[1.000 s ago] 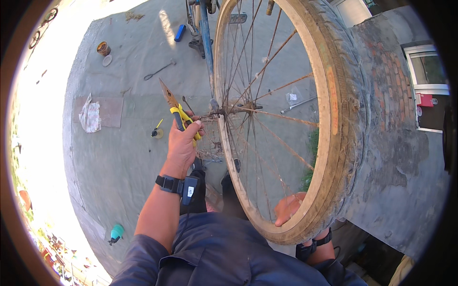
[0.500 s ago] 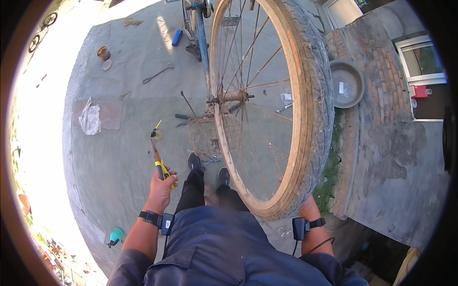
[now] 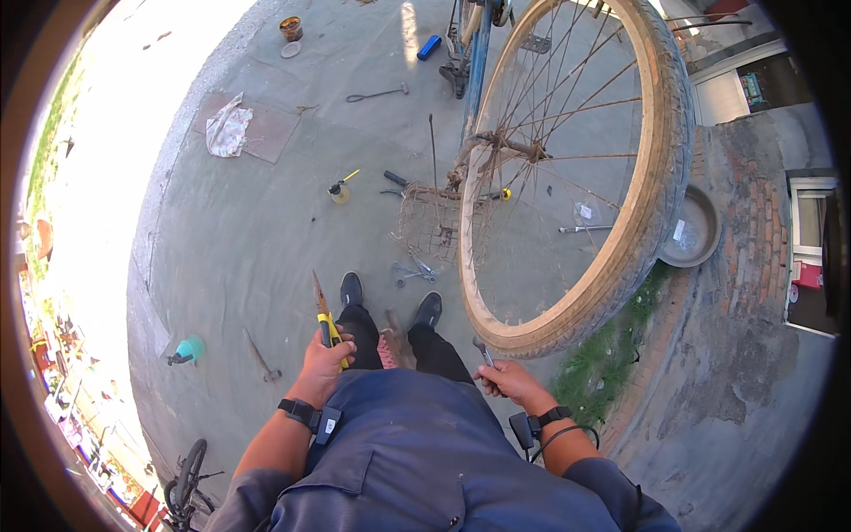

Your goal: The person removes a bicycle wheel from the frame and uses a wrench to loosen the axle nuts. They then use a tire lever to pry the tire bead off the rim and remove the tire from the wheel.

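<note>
My left hand (image 3: 326,359) is closed around a pair of long-nose pliers (image 3: 324,321) with yellow-and-black handles and rusty jaws, tips pointing away from me. In my right hand (image 3: 514,383) is a small metal wrench (image 3: 484,353), its head just below the tyre's near edge. A spoked bicycle wheel (image 3: 505,335) with a worn rim and dusty tyre stands raised in front of me, to the right. It joins a blue bicycle frame (image 3: 480,75). Neither hand appears to touch the wheel.
A wire basket (image 3: 425,222) and several wrenches (image 3: 415,273) lie beyond my feet. Leftward are a hammer (image 3: 261,356), a teal spray bottle (image 3: 190,348), an oil bottle (image 3: 339,192) and a cloth (image 3: 229,131). A metal basin (image 3: 696,235) stands right, beside a brick edge.
My right hand has come out from behind the tyre toward my middle, showing the wrench. My left hand has drawn slightly inward with the pliers. The view has shifted left and closer in.
</note>
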`<state>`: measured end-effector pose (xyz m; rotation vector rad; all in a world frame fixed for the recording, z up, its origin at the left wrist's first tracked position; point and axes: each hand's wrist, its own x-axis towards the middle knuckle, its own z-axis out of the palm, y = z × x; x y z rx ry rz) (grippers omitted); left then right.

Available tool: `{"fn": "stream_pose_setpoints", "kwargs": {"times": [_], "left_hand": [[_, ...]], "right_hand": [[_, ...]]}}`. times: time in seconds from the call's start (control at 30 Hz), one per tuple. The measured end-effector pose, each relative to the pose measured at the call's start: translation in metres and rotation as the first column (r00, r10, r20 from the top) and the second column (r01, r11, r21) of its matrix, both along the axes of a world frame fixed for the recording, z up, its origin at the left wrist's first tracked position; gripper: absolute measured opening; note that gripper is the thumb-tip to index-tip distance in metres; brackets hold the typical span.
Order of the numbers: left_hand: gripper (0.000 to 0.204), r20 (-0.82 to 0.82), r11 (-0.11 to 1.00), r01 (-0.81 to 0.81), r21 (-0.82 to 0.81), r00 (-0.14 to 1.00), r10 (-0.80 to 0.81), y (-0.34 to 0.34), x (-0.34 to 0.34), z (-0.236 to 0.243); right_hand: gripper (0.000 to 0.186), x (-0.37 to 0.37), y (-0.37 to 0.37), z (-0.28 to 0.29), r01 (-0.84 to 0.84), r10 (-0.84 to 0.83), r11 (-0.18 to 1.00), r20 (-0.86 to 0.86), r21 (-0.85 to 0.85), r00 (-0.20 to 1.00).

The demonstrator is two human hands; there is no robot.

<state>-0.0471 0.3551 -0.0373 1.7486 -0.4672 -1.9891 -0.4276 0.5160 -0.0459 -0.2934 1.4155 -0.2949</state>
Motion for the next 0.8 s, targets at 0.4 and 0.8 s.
{"fn": "stream_pose_setpoints", "kwargs": {"times": [0.4,0.8], "left_hand": [[0.045,0.074,0.905,0.412,-0.11,0.911,-0.406,0.0,0.045,-0.032],[0.042,0.306,0.825,0.531,-0.192,0.831,-0.464,-0.019,0.078,-0.03]], "right_hand": [[0.039,0.2,-0.116,-0.054,0.176,-0.194,0.981,0.369,0.083,0.909],[0.036,0.276,-0.154,-0.092,0.245,-0.307,0.951,0.506,0.186,0.806]]}}
